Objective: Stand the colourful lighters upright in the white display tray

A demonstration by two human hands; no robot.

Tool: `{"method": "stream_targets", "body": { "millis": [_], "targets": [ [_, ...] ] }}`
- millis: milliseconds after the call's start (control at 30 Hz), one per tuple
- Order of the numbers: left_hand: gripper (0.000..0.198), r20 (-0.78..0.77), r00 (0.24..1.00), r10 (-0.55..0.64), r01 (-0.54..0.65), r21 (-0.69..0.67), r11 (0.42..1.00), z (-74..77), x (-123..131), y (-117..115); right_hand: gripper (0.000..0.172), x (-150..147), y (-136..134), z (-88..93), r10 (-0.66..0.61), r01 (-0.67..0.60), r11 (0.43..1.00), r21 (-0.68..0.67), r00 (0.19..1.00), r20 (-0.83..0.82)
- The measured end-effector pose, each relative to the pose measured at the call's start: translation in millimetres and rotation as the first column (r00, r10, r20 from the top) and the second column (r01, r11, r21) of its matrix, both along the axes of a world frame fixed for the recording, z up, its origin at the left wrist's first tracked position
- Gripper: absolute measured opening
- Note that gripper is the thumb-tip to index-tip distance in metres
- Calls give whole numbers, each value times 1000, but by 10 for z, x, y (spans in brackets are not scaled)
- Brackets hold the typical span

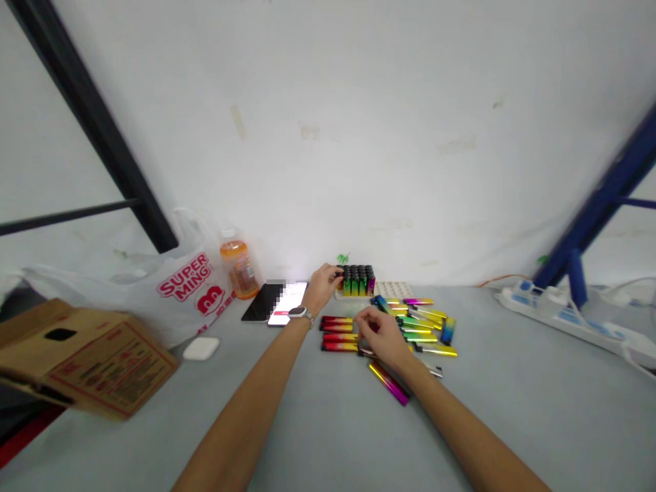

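My left hand (322,285), with a watch on its wrist, reaches to the left end of an upright block of metallic, black-topped lighters (359,280). Its fingers are pinched at the black top of a lighter there. These lighters stand in rows in a pale tray (394,289) with holes, whose right part shows bare. Nearer me, my right hand (383,336) hovers low over loose lighters, thumb and fingertips drawn together; what lies between them, if anything, cannot be made out. Red-yellow lighters (339,337) lie in a row left of it, and several mixed ones (420,324) are scattered to its right.
A phone (288,303) and a dark tablet-like device (261,303) lie left of my left hand. Further left are an orange bottle (240,266), a plastic bag (154,301), a cardboard box (97,355) and a white case (201,348). A power strip (574,324) lies right.
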State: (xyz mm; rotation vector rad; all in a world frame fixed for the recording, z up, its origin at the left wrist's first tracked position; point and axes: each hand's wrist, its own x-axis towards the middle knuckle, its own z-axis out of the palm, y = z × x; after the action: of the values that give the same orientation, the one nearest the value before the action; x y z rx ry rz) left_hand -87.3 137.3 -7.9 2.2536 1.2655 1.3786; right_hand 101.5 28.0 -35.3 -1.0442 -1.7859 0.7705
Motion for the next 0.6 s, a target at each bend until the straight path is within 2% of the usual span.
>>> {"method": "stream_targets", "body": {
  "millis": [267,400,600],
  "targets": [
    [26,-279,956,86,-48,142,989,28,-12,-98,21,-20,-19,33,-13,13,1000,-15,1000,15],
    [34,-432,881,190,-98,226,969,78,9,-154,21,-29,-27,46,-13,14,999,-29,1000,9],
    [45,-579,768,274,-159,242,957,147,12,-302,22,-34,-35,76,-17,17,999,-34,1000,11]
  ]
}}
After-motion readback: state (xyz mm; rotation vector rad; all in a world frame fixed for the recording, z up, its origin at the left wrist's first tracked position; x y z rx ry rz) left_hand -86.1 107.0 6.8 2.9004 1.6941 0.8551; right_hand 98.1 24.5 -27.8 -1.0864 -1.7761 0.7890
